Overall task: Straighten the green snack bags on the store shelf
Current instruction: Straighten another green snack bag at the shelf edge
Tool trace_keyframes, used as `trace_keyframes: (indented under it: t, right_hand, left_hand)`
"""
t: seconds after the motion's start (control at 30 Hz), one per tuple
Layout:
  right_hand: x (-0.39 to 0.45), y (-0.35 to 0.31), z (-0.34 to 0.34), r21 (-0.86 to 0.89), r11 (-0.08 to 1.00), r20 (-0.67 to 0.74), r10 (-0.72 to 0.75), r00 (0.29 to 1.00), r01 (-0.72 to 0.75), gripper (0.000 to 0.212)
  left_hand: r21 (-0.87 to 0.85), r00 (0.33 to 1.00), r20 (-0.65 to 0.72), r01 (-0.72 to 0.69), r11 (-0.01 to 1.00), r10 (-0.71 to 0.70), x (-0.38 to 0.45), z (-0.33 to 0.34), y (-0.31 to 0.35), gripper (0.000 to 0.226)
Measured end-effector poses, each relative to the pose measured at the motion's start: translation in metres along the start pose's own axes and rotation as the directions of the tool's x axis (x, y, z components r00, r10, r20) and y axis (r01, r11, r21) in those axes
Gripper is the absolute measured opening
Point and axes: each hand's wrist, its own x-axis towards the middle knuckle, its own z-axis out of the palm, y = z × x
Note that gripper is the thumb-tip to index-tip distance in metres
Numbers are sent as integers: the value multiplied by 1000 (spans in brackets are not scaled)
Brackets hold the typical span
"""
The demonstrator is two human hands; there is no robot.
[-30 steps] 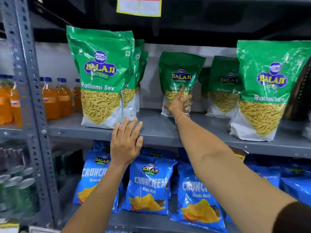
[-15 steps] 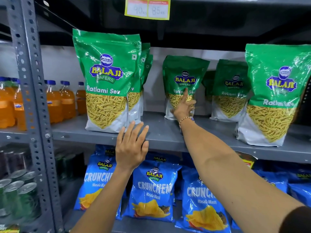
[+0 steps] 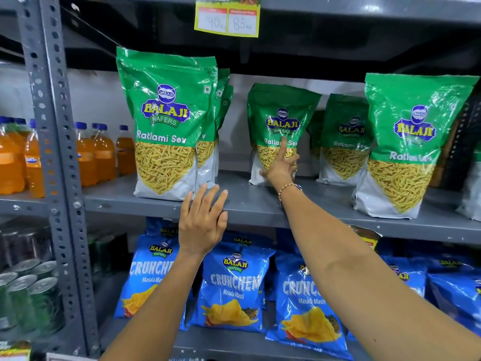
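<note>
Green Balaji Ratlami Sev bags stand on the grey shelf (image 3: 260, 204). A left stack of bags (image 3: 166, 121) is at the shelf's front. A middle bag (image 3: 282, 110) stands far back, another bag (image 3: 346, 136) right of it, and a big right bag (image 3: 413, 142) sits near the front. My right hand (image 3: 282, 169) rests against the lower front of the middle bag, index finger pointing up, fingers apart. My left hand (image 3: 203, 222) is open with spread fingers, hovering at the shelf's front edge just below the left stack, not touching the bags.
Blue Crunchem bags (image 3: 234, 285) fill the shelf below. Orange drink bottles (image 3: 104, 155) stand left of the green bags, behind a perforated steel upright (image 3: 56, 152). Cans (image 3: 28, 287) sit lower left. A yellow price tag (image 3: 227, 19) hangs above.
My right hand has slid a little up the front of the middle bag, with its index finger stretched out. My left hand has barely moved. The view has tilted slightly.
</note>
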Motion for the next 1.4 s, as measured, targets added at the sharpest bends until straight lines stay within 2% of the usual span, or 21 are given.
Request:
trace_keyframes:
  t: [0.23, 0.83, 1.4]
  right_hand:
    - [-37, 6, -18, -54, 993, -58, -107, 993, 104, 110]
    - [-122, 11, -56, -108, 966, -196, -250, 948, 233, 111]
    - [-166, 6, -78, -140, 964, -242, -255, 936, 226, 111]
  left_hand:
    - [-27, 997, 73, 16, 1000, -14, -1, -5, 1, 44]
    - [-77, 980, 194, 62, 995, -46, 0, -18, 4, 48]
    - [-84, 945, 318, 113, 990, -81, 3, -30, 6, 54]
